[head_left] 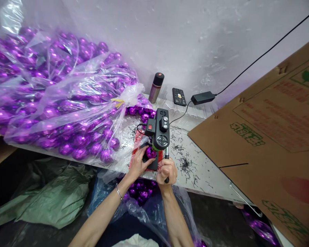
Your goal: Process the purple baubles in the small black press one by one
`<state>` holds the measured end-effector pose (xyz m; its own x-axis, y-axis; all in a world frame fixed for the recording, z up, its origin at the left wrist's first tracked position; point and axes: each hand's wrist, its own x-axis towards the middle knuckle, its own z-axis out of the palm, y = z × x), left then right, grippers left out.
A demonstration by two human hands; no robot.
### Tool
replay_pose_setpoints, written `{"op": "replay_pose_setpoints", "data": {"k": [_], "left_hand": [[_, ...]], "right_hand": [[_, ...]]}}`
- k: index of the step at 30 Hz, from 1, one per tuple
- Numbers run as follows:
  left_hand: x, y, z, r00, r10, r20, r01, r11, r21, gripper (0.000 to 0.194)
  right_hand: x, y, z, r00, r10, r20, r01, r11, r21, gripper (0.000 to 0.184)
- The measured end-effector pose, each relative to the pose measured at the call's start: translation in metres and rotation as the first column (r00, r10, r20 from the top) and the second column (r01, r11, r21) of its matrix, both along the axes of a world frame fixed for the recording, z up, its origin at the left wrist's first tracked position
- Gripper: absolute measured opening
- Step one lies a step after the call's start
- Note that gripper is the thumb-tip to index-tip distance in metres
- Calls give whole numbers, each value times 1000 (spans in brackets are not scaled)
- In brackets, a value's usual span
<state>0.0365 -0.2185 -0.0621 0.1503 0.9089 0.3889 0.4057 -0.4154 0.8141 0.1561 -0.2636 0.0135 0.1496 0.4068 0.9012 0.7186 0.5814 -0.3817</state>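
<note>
Between the thumb and fingers of my left hand point(138, 160) is a shiny purple ball ornament point(151, 153). It sits under the head of a small black bench press point(161, 128) with a red switch and round vents. My right hand point(167, 170) is wrapped around the press's lever point(167, 154), on the right side of the machine. The press stands on a red sheet point(135, 151). Whether the ball touches the press's tool is hidden by the head.
A large clear bag of purple balls point(67, 92) fills the left. Behind the press are a thermos flask point(156, 87), a phone point(179, 96) and a power adapter point(203, 98) with its cable. Black scraps point(186, 164) litter the tabletop. A cardboard box point(267, 137) leans at right. More balls point(143, 194) lie in a bag below the edge.
</note>
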Motion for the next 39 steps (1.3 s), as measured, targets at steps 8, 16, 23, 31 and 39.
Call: {"op": "replay_pose_setpoints", "data": {"k": [8,16,23,31,39], "left_hand": [[2,0,-2,1000,-11,25,12,999,-51,56],[1,2,-3,999,-24,23,26,998,-64,54],[2,3,-3,1000,-6,4,6,999,-35,56],[1,6,1,999,-31,21,32,999,-26,53],[1,7,0,999,-34,31,35,999,-29,53]], "right_hand": [[4,3,-17,1000,27,6,-27,1000,10,35],[6,8,-25,993,42,113,-47,998,39,31],[13,4,-14,991,50,126,-51,999,7,26],[12,11,-31,985,63,161,-68,997,26,26],[18,9,-29,982,61,180,-66,998,17,24]]}}
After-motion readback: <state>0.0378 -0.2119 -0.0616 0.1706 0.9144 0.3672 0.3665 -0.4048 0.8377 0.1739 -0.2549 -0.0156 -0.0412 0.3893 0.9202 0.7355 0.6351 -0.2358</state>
